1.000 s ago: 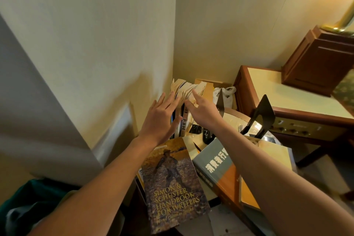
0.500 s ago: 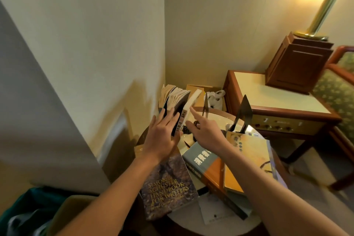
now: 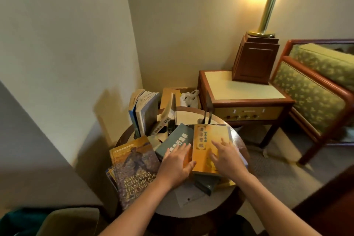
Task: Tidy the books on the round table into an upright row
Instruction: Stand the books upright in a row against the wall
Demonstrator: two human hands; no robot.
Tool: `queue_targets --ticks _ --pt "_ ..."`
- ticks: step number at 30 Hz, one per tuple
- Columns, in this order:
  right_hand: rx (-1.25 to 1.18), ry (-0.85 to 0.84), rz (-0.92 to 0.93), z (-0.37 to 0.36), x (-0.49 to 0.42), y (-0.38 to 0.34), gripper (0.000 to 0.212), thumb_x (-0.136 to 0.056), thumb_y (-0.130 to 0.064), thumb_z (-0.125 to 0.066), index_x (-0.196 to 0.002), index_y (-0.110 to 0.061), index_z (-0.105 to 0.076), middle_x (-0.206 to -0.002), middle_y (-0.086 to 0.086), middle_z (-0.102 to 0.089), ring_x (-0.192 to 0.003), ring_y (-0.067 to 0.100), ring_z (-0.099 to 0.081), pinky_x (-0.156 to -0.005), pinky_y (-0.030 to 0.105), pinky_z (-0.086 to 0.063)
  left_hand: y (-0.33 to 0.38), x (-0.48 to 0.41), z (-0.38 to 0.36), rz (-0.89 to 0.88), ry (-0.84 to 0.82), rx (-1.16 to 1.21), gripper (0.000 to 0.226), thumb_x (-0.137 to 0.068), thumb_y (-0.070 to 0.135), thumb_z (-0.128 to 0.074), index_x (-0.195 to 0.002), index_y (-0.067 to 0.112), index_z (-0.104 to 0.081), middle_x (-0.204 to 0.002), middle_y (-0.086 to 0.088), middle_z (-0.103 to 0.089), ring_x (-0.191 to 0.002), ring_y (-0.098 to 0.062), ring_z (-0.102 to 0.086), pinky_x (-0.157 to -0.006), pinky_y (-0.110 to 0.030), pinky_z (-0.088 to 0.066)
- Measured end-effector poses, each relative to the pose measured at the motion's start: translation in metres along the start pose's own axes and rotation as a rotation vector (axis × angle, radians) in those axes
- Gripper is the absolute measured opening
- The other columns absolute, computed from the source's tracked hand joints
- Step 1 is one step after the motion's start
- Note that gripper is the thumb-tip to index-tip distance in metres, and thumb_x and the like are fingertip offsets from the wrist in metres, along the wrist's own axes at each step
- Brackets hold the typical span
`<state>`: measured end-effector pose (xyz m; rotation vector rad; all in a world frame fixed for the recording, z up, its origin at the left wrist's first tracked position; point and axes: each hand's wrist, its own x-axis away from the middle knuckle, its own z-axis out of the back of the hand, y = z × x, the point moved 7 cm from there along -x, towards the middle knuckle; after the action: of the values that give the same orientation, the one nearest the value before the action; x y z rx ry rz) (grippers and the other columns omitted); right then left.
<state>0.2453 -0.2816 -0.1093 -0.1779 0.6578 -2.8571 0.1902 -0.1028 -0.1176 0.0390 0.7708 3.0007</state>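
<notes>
open round table [image 3: 182,210] near edge, upright books [image 3: 146,115], bookend [image 3: 208,110] blocking rear

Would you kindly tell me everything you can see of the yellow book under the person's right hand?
The yellow book looks like a glossy softcover with dark Chinese characters down its cover. It lies flat, cover up, on a grey-green book at the right side of the round table. The right hand rests on its cover, fingers spread; the thumb of the left hand touches its left edge.
</notes>
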Motion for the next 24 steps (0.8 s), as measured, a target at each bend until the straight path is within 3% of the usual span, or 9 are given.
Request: queue_targets --ticks 3,6,9,14,18,21,24 --pt "0.024 0.003 -0.108 0.001 0.006 0.027 0.063 -0.097 -0.056 -0.051 -0.154 -0.036 -0.035 -0.166 0.009 -0.018 -0.150 0.038 -0.015 -0.120 0.058 -0.016 0.015 -0.001 -0.022 0.015 -0.111 0.015 0.067 -0.102 0.055 -0.041 -0.160 0.032 -0.016 -0.168 -0.001 -0.016 -0.156 -0.020 -0.008 -0.126 -0.046 -0.002" --pt "-0.156 -0.052 -0.179 -0.003 0.013 0.039 0.072 -0.093 -0.057 -0.058 -0.156 -0.035 -0.031 -0.160 0.007 -0.034 -0.145 0.034 -0.032 -0.119 0.055 -0.028 0.024 0.000 -0.034 0.041 -0.155 0.015 0.064 -0.103 0.054 -0.041 -0.159 0.034 -0.016 -0.169 -0.004 -0.011 -0.156 -0.020 -0.003 -0.126 -0.047 0.002" --pt "-0.306 -0.021 -0.180 0.003 0.018 0.036 0.075 -0.090 -0.046 -0.070 -0.155 -0.027 -0.036 -0.148 0.008 -0.052 -0.132 0.024 -0.051 -0.107 0.040 -0.047 0.026 0.000 -0.033 0.084 -0.149 0.045 0.066 -0.102 0.052 -0.044 -0.159 0.032 -0.018 -0.168 -0.006 -0.013 -0.156 -0.021 -0.005 -0.126 -0.045 0.000" --pt "-0.368 0.025 -0.192 0.013 0.022 0.035 0.073 -0.089 -0.028 -0.076 -0.153 -0.021 -0.042 -0.149 0.008 -0.050 -0.135 0.023 -0.047 -0.105 0.031 -0.042 0.030 0.008 -0.032 0.117 -0.184 0.072 0.068 -0.102 0.048 -0.049 -0.160 0.032 -0.017 -0.168 -0.008 -0.012 -0.156 -0.023 -0.005 -0.125 -0.044 0.000" --pt "-0.419 0.060 -0.209 0.015 0.028 0.037 0.073 -0.085 -0.019 -0.080 -0.149 -0.022 -0.047 -0.147 0.007 -0.052 -0.131 0.022 -0.050 -0.100 0.031 -0.048 0.036 0.015 -0.035 0.137 -0.172 0.106 0.068 -0.101 0.046 -0.052 -0.159 0.030 -0.020 -0.168 -0.009 -0.014 -0.156 -0.022 -0.008 -0.126 -0.045 0.001" --pt "-0.490 0.111 -0.260 0.017 0.033 0.040 0.073 -0.080 -0.016 -0.082 -0.146 -0.025 -0.050 -0.140 0.009 -0.052 -0.118 0.023 -0.058 -0.091 0.039 -0.058 0.041 0.021 -0.036 0.140 -0.165 0.132 0.067 -0.101 0.044 -0.053 -0.159 0.030 -0.023 -0.168 -0.008 -0.015 -0.156 -0.022 -0.008 -0.125 -0.045 0.002" --pt "-0.538 0.108 -0.252 0.021 0.036 0.037 0.063 -0.085 -0.017 -0.078 -0.143 -0.027 -0.054 -0.137 0.009 -0.054 -0.092 0.010 -0.061 -0.072 0.026 -0.058 0.043 0.029 -0.033 0.178 -0.161 0.229 0.064 -0.101 0.042 -0.055 -0.158 0.030 -0.028 -0.167 -0.006 -0.017 -0.155 -0.026 -0.011 -0.125 -0.046 -0.003"
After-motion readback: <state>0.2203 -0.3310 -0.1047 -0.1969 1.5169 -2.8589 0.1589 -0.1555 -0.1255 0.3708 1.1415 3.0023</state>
